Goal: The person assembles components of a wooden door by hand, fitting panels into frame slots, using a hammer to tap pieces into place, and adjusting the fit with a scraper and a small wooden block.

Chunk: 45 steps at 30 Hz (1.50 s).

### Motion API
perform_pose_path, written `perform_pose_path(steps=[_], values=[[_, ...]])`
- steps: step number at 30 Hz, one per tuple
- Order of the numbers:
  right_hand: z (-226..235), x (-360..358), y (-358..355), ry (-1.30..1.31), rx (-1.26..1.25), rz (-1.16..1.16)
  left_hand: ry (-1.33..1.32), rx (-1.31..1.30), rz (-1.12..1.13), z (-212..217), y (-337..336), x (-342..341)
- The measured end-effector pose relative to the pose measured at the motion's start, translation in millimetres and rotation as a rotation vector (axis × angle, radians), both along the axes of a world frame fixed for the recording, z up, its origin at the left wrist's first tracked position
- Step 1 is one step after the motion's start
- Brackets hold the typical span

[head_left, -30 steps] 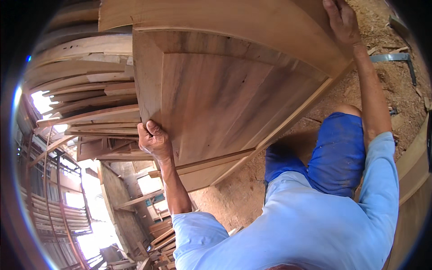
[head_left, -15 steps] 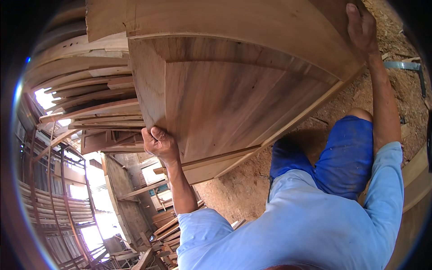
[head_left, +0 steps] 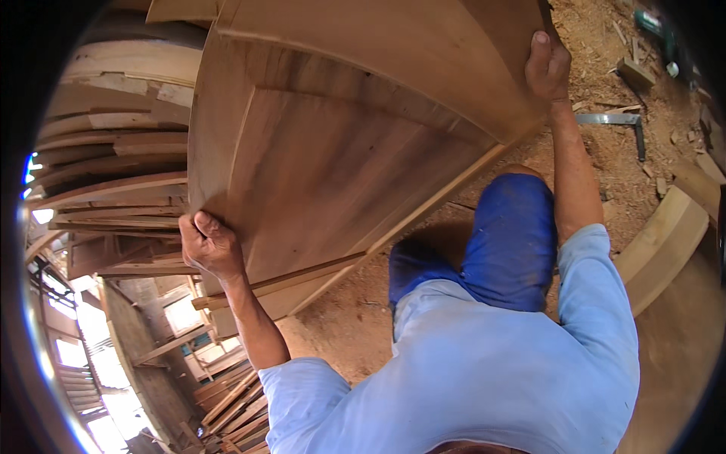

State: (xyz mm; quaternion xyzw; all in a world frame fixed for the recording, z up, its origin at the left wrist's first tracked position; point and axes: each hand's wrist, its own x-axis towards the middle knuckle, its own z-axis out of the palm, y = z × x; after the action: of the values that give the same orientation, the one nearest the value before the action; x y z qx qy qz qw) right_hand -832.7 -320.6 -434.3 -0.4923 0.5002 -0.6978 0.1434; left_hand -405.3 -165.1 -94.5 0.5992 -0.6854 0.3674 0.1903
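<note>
- While the panel (head_left: 333,174) stays held, more of the block (head_left: 665,246) right of it shows.
- Left hand (head_left: 212,246) grips its left edge.
- Right hand (head_left: 550,69) clasps its right edge.

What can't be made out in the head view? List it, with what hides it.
In the head view:
Right hand: fingertips, hidden behind the wooden panel.
Wooden panel: far end, cut off by the top edge.
Green object: its kind, too blurred near the dark rim.
</note>
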Motion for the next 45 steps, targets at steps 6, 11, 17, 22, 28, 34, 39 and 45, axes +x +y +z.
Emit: perform_pose_path(steps=[6,11,17,22,28,34,39,45], values=[[-12,3,-5,0.030,0.038,0.055,0.042,-0.038,0.048,-4,3,4],[-24,-8,-9,0.113,0.089,-0.108,0.068,-0.079,0.031,-3,-7,3],[-35,-22,-16,0.148,0.128,-0.119,0.066,-0.141,-0.069,-8,-4,9],[-69,-40,-33,0.144,0.164,-0.217,0.063,-0.101,-0.143,-1,-7,8],[-96,-81,-59,0.344,0.085,-0.231,0.039,-0.213,-0.187,-2,-21,-3],[-76,-44,-4,0.529,0.125,-0.236,0.121,-0.228,-0.228,-3,-19,2],[-114,-18,110,0.514,0.674,-0.121,0.019,-0.240,-0.099,-9,-4,10],[-253,-64,283,0.481,1.401,0.264,0.052,-0.177,-0.098,-6,-12,-7]])
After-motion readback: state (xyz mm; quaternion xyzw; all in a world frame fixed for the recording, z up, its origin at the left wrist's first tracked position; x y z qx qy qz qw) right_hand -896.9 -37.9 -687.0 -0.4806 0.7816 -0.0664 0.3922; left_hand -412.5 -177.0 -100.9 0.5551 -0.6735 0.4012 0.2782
